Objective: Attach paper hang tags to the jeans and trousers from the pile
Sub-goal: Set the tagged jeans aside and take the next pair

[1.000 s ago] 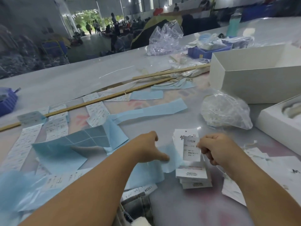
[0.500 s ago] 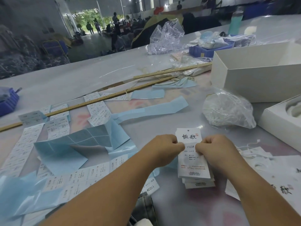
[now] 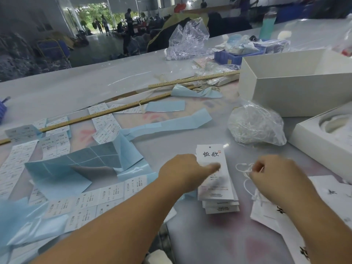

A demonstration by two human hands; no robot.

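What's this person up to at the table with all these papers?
A person is preparing paper hang tags. Their left hand presses a finger on the top white hang tag of a small stack, while the right hand pinches a thin white string beside it. The string is not yet threaded through the tag's hole.

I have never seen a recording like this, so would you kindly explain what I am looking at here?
There is no machine: a person wears a camera on the head, looking down at their own bare hands over a glossy grey work table. The left hand presses on the top card of a stack of white paper hang tags. The right hand pinches a thin white string. Around them lie white printed sticker sheets, pale blue backing paper, a clear bag of white strings and an open white cardboard box.
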